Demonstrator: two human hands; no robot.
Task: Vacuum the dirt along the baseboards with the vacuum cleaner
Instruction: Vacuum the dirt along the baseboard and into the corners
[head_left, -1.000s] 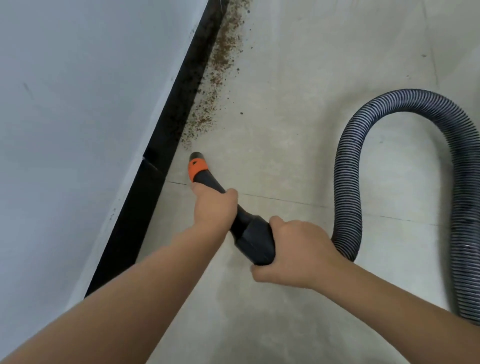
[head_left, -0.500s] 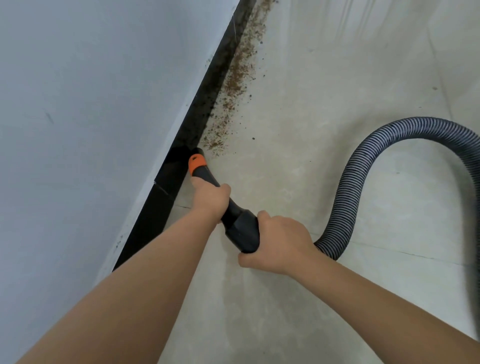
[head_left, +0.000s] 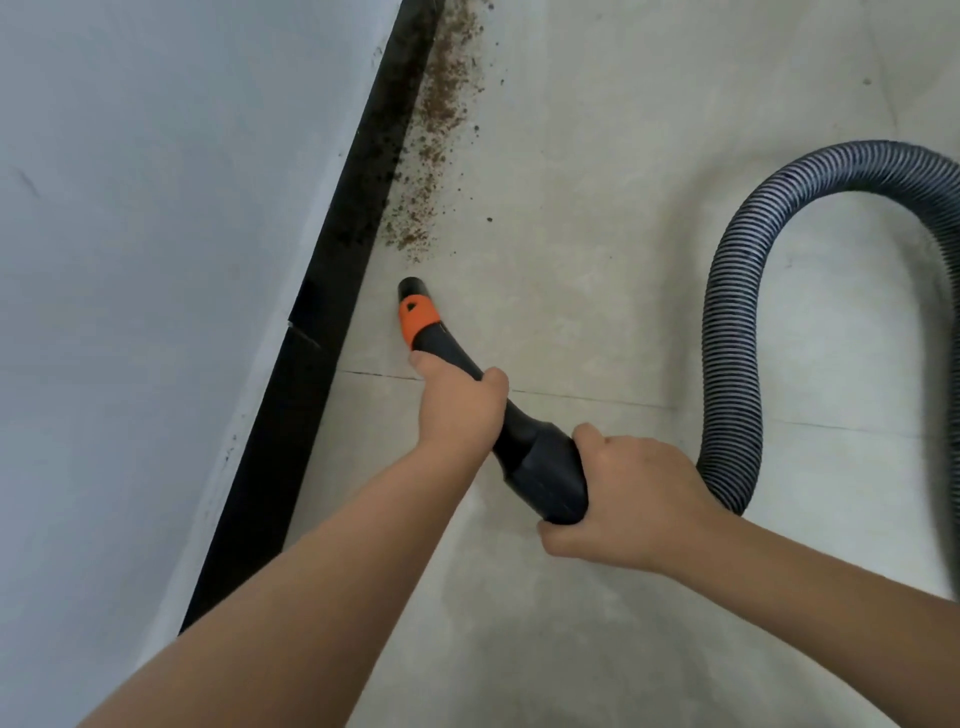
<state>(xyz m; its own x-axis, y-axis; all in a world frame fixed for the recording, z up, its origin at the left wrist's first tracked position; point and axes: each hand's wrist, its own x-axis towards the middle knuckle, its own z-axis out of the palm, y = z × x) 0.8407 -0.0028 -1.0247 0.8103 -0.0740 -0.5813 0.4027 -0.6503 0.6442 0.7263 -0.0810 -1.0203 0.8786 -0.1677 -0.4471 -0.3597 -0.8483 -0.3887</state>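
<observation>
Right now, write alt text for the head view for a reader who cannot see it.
Two hands grip a black vacuum nozzle with an orange band, left hand ahead of right hand, its tip just short of brown dirt lying along a black baseboard. A ribbed grey hose loops across the pale floor at right.

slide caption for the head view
Both hands aim the vacuum nozzle at the dirt along the black baseboard.

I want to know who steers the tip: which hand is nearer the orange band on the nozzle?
Left. The left hand grips the nozzle just behind the orange band. The right hand holds the wide rear end, where the hose joins.
</observation>
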